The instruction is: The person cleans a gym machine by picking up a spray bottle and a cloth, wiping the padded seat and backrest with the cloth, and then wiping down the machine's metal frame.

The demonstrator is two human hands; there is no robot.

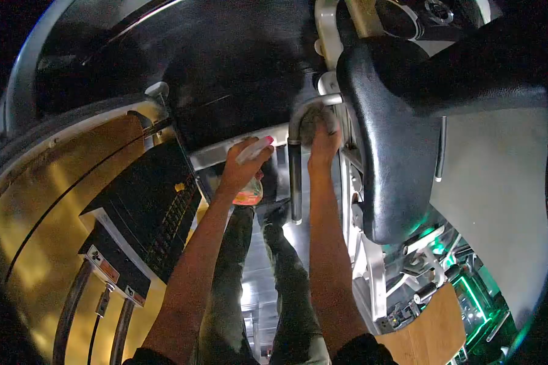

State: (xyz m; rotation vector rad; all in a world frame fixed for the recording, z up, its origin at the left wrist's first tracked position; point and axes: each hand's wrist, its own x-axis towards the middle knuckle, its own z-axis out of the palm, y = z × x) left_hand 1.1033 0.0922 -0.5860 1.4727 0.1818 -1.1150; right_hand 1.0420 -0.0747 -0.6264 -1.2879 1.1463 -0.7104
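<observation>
My left hand [240, 167] is wrapped around the neck of a spray bottle [249, 193]. The bottle has a whitish trigger head with a pink nozzle tip, and its clear body shows an orange-red lower part. My right hand [326, 146] is closed on a grey cloth [314, 121], which is pressed against the bent metal handle [297, 117] of a gym machine. Part of the cloth is blurred. Below that bend hangs the handle's black grip [295, 182], between my two forearms. To the right of my right hand is a black padded cushion [383, 158].
A weight stack [158, 213] with black plates stands on the left, near yellowish panels [43, 243]. A pale metal crossbar [216, 155] runs behind my left hand. My legs stand on a shiny grey floor [256, 261]. More machines with green lights [471, 298] are at the lower right.
</observation>
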